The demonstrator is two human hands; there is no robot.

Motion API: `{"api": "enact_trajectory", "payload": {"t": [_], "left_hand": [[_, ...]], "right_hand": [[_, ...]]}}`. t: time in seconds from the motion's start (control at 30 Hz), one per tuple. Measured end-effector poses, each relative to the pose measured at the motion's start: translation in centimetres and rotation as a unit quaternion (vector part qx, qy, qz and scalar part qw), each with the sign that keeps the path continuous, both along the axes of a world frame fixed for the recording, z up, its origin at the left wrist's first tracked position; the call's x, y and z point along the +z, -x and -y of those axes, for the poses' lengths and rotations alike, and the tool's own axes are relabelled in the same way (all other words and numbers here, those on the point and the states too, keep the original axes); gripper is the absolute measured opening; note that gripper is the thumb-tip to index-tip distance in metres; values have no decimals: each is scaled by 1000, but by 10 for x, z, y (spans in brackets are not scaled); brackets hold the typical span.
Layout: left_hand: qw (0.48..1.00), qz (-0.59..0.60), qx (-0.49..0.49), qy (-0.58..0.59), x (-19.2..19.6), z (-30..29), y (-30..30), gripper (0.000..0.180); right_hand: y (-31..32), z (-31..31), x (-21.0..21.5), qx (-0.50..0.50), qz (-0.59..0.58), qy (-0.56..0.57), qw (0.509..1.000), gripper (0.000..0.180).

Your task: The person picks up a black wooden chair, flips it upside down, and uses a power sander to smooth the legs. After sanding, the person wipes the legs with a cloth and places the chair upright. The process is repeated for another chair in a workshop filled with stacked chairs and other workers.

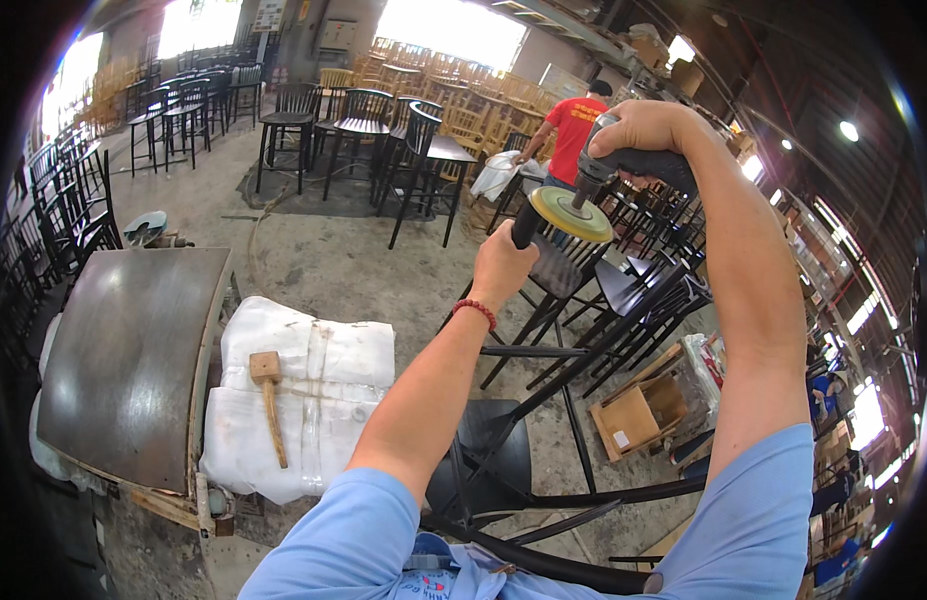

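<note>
your right hand [649, 125] is closed around the dark grip of a handheld sander [624, 170], held high with its round yellow-green disc [571, 213] tilted down toward the chair leg [525, 222]. your left hand [501, 268] is wrapped tight around that black leg just below its tip — the disc sits right beside your knuckles, close to touching the leg end, though you cannot tell whether it makes contact.

the black chair [544, 400] is upturned in front of you, its legs and rungs fanning out to the right and its dark seat [489, 450] low near your chest; a curved back rail runs along the lower edge of the view.

to your left, a white wrapped bundle [314, 400] carries a wooden mallet [270, 400] lying with its handle pointing toward you, well apart from both hands. beside it stands a dark curved panel [134, 360] on a bench edge. a small wooden box [639, 415] sits on the floor to the right of the chair.

bare concrete floor [334, 265] lies open ahead, between you and the rows of black chairs [364, 125] — a person in a red shirt [572, 125] works beyond them
</note>
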State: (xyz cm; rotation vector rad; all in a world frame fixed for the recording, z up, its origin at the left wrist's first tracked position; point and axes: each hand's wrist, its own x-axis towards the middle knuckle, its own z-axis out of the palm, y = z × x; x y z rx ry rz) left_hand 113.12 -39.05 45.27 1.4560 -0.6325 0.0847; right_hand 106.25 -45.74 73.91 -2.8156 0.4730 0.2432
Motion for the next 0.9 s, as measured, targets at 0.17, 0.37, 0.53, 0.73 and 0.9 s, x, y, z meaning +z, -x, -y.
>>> {"api": "enact_trajectory", "payload": {"t": [0.17,0.37,0.53,0.73,0.9], "left_hand": [[1000,3,3,7,-2,-4,-5,26],[1000,-10,-10,7,0,-3,-1,25],[1000,-2,-17,18,2,-4,2,26],[1000,2,3,12,2,-6,-1,25],[1000,-7,-20,5,0,-7,-3,26]], "right_hand": [[3,-1,-1,3,27,45,999,32],[4,7,0,9,20,6,1000,33],[3,17,-8,-9,33,16,999,37],[5,14,-11,5,56,-18,998,42],[12,25,-13,-11,73,29,997,42]]}}
